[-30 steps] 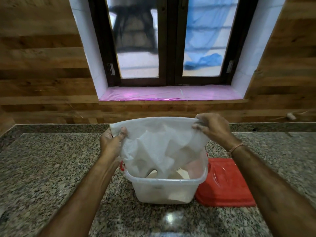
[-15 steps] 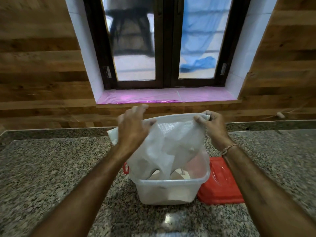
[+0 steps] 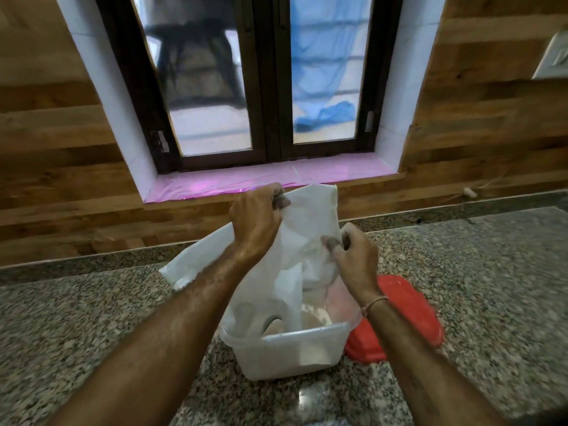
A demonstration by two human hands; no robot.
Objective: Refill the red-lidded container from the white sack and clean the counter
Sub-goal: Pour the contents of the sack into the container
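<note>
A white sack point(image 3: 285, 265) hangs upside down with its mouth inside a clear plastic container point(image 3: 292, 355) on the granite counter. Pale flour lies in the container's bottom. My left hand point(image 3: 255, 219) grips the sack's raised upper edge. Lower and to the right, my right hand point(image 3: 353, 259) pinches the sack's side. One loose corner of the sack sticks out to the left. The red lid point(image 3: 408, 315) lies flat on the counter, touching the container's right side and partly hidden behind my right wrist.
The speckled granite counter point(image 3: 92, 333) stretches left and right of the container. A wood-panelled wall and a dark-framed window with a pink sill point(image 3: 270, 179) stand behind it. A white switch plate point(image 3: 553, 56) is on the wall at the upper right.
My left hand let go of the sack's left corner, crossed to the middle and gripped the top edge higher up. My right hand slid down the sack's side. The left corner now droops.
</note>
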